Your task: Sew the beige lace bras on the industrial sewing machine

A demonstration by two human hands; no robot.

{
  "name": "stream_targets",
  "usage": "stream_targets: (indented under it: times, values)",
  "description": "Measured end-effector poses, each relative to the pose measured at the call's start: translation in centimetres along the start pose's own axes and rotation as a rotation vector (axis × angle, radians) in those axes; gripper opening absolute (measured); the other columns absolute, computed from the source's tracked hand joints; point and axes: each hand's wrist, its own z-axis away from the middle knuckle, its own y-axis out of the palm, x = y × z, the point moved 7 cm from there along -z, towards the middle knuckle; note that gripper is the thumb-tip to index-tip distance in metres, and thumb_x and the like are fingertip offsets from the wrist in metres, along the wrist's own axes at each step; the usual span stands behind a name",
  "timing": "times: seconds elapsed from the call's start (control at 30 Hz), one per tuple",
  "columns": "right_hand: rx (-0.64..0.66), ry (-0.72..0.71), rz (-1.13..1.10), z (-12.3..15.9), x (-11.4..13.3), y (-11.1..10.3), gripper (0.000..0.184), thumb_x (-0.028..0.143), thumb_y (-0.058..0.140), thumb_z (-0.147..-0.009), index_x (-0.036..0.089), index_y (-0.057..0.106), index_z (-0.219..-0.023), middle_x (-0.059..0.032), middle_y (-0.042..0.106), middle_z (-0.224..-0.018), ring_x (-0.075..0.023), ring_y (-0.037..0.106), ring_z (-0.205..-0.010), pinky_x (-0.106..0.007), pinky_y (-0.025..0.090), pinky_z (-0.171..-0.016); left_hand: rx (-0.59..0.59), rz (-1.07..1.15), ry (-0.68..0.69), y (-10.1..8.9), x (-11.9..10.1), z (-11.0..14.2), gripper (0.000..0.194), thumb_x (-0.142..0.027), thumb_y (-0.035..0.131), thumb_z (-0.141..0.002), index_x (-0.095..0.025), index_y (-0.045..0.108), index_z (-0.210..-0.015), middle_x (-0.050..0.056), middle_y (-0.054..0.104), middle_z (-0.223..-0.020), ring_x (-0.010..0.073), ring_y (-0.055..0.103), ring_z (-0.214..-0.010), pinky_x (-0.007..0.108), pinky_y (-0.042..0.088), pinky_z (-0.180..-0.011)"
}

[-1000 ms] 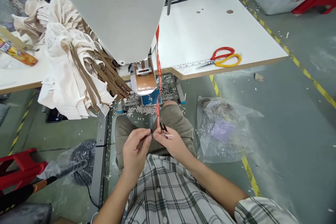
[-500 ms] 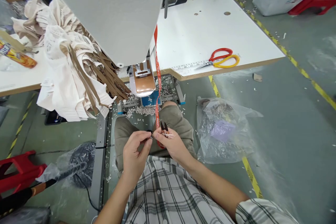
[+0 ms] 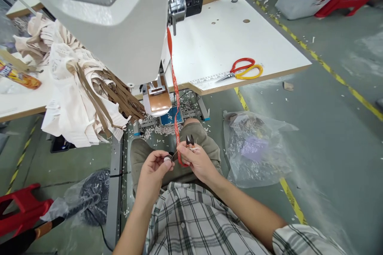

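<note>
A red patterned ribbon [image 3: 173, 83] hangs from the white sewing machine [image 3: 119, 20] down to my lap. My right hand [image 3: 196, 161] pinches the ribbon's lower end and also holds small black thread snips [image 3: 189, 140], their tips pointing up. My left hand [image 3: 154, 169] is closed on a small dark piece at the ribbon's end, thumb on top. The two hands meet over my khaki shorts [image 3: 197, 135], just below the machine's copper-coloured foot plate [image 3: 157, 101].
Red and yellow scissors [image 3: 242, 69] lie near the front edge of the white table [image 3: 269, 48]. A pile of cream lace garments with brown straps [image 3: 80, 83] hangs off the table at left. A clear plastic bag [image 3: 257, 147] lies on the floor at right. A red stool [image 3: 20, 209] stands at left.
The view has tilted and shifted, so the machine fills more of the top. My hands have stayed together on my lap; the snips now stand more upright and the ribbon's end loops below my fingers.
</note>
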Motion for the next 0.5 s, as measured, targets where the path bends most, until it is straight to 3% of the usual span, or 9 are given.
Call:
stream_targets:
  times: [0.07, 0.17, 0.27, 0.37, 0.5]
  values:
    - [0.024, -0.050, 0.058, -0.4, 0.3, -0.5, 0.034, 0.048, 0.067, -0.087, 0.018, 0.066, -0.102, 0.0073, 0.033, -0.062, -0.0087, 0.027, -0.053, -0.024, 0.026, -0.051, 0.036, 0.154, -0.147, 0.3, 0.6, -0.8, 0.028, -0.029, 0.081, -0.074, -0.017, 0.069, -0.096, 0.000, 0.066, -0.081, 0.0063, 0.064, -0.070, 0.012, 0.055, -0.063]
    - [0.189, -0.153, 0.278, -1.0, 1.3, -0.2, 0.045, 0.045, 0.069, -0.086, 0.022, 0.064, -0.124, 0.0027, 0.047, -0.077, -0.0108, 0.043, -0.064, -0.025, 0.039, -0.062, 0.116, 0.276, -0.337, 1.1, 1.1, -1.8, 0.029, -0.026, 0.081, -0.074, -0.013, 0.070, -0.098, 0.001, 0.066, -0.076, 0.0053, 0.063, -0.065, 0.009, 0.054, -0.058]
    - [0.337, -0.311, 0.589, -1.7, 3.2, 0.8, 0.034, 0.041, 0.067, -0.089, 0.023, 0.071, -0.117, -0.0023, 0.057, -0.087, -0.0163, 0.055, -0.082, -0.031, 0.045, -0.077, 0.154, 0.274, -0.377, 1.8, 0.5, -2.8, 0.027, -0.024, 0.079, -0.076, -0.011, 0.069, -0.097, 0.002, 0.064, -0.072, 0.0053, 0.062, -0.061, 0.009, 0.053, -0.055]
    - [0.338, -0.497, 0.793, -3.1, 5.4, 2.0, 0.024, 0.037, 0.064, -0.091, 0.022, 0.075, -0.106, -0.0042, 0.062, -0.084, -0.0187, 0.058, -0.082, -0.031, 0.046, -0.075, 0.118, 0.209, -0.249, 2.2, -1.5, -4.1, 0.028, -0.027, 0.080, -0.076, -0.011, 0.065, -0.093, 0.001, 0.062, -0.070, 0.0052, 0.059, -0.057, 0.013, 0.052, -0.053]
    - [0.135, -0.752, 0.914, -5.2, 8.3, 3.9, 0.017, 0.030, 0.062, -0.091, 0.022, 0.072, -0.102, -0.0056, 0.065, -0.086, -0.0191, 0.059, -0.077, -0.031, 0.046, -0.070, 0.020, 0.102, 0.116, 2.5, -5.9, -5.6, 0.030, -0.037, 0.076, -0.080, -0.016, 0.056, -0.089, -0.002, 0.059, -0.073, 0.0079, 0.059, -0.064, 0.017, 0.050, -0.059]
